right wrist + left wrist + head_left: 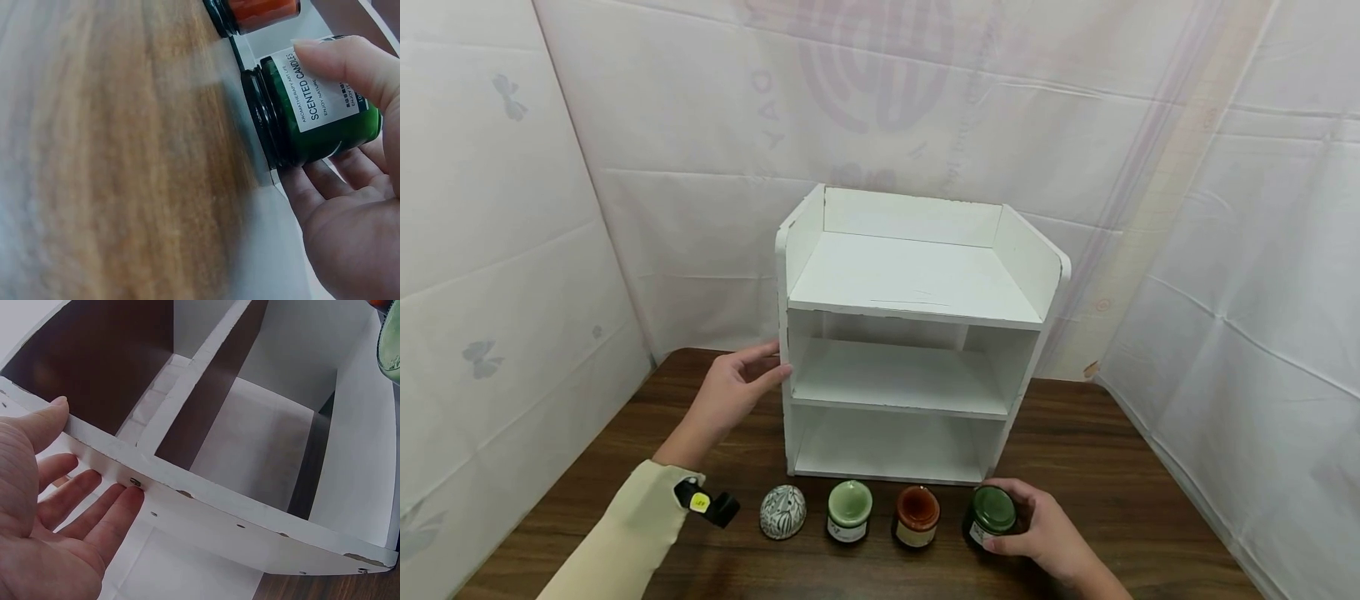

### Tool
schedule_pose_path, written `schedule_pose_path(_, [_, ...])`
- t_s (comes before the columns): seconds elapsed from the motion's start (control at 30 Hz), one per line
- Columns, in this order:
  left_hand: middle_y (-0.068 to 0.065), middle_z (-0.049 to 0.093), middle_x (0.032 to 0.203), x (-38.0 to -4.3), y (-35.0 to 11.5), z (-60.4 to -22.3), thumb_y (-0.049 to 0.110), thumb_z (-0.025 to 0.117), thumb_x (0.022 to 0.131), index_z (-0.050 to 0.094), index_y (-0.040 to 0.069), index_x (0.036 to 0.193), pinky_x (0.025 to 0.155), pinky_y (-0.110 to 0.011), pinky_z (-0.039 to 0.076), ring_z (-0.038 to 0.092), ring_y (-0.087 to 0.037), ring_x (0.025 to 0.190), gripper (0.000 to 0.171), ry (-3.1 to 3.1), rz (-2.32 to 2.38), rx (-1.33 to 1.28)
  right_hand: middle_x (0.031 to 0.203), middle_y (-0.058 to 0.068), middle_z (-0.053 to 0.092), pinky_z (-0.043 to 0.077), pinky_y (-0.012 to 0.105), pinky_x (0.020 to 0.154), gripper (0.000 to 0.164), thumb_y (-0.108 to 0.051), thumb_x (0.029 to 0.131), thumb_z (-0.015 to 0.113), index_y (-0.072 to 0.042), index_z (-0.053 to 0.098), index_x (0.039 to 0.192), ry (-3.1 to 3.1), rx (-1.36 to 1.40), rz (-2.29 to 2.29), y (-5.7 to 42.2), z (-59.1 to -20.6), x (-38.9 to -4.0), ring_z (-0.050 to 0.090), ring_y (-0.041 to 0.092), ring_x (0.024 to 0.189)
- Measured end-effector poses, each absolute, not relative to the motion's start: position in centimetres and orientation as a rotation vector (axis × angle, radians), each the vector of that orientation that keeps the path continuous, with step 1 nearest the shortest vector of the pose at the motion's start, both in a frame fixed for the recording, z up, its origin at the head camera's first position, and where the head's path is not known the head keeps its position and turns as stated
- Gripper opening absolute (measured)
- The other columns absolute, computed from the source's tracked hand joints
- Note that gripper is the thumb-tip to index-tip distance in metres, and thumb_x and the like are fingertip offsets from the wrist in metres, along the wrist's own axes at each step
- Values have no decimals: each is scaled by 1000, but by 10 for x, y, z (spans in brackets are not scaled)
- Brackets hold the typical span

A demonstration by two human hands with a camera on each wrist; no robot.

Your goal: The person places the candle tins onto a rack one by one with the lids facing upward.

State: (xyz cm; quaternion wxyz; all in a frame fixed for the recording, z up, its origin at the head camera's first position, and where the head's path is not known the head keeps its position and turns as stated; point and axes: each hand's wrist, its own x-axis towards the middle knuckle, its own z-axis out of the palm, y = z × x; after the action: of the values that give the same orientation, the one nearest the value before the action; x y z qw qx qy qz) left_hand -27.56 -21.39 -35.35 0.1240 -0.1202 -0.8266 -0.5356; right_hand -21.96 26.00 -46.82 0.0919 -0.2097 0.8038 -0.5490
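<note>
My right hand (1047, 533) grips a dark green scented candle jar (994, 510) at the right end of a row on the table. In the right wrist view the thumb lies on the white "SCENTED CANDLES" label of the green jar (312, 119), fingers around its far side. My left hand (733, 392) touches the left side of a white wooden shelf (898, 375). Its thumb (53, 422) rests on the front edge of the panel, and the fairly straight fingers lie along the outer face.
Left of the green jar stand an amber candle jar (917, 517), a light green candle jar (850, 510) and a black-and-white patterned dome-shaped object (782, 512). They line up before the shelf on a dark wooden table (1120, 467). White sheeting (700, 225) hangs behind and on both sides.
</note>
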Motion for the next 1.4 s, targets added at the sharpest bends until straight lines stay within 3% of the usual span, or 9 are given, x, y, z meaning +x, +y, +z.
schedule_pose_path(0.27, [-18, 68, 134, -276, -214, -354, 39, 73, 96, 56, 7, 147, 85, -15, 52, 64, -27, 121, 61, -2403, -1576, -357, 137, 29, 59, 53, 20, 93, 74, -8, 80, 86, 8, 50, 142, 2363, -629, -1658, 259, -466, -219, 66, 5, 112])
schedule_pose_path(0.43, [-18, 66, 136, -277, -214, -354, 39, 72, 97, 54, 5, 148, 85, -15, 52, 63, -32, 124, 64, -2415, -1574, -353, 137, 28, 59, 53, 21, 93, 74, -9, 80, 87, 7, 50, 142, 2374, -607, -1649, 259, -461, -219, 66, 5, 111])
schedule_pose_path(1.1, [-18, 65, 138, -277, -215, -352, 39, 71, 97, 54, 7, 149, 85, -14, 51, 62, -32, 126, 64, -2421, -1569, -362, 129, 15, 68, 56, 24, 91, 68, -8, 79, 87, 3, 55, 138, 2433, -679, -1666, 254, -450, -221, 69, 10, 108])
schedule_pose_path(1.23, [-17, 67, 136, -276, -215, -352, 39, 72, 97, 55, 7, 148, 85, -15, 52, 63, -29, 124, 62, -2417, -1567, -361, 126, 10, 70, 56, 25, 90, 66, -6, 78, 87, 0, 58, 136, 2456, -663, -1680, 253, -447, -222, 70, 11, 106])
schedule_pose_path(1.4, [-17, 67, 134, -276, -215, -351, 37, 72, 97, 56, 9, 147, 86, -16, 52, 65, -19, 118, 59, -2410, -1582, -369, 125, 13, 70, 57, 25, 88, 65, -6, 78, 87, 1, 58, 136, 2476, -681, -1681, 253, -443, -222, 70, 11, 104])
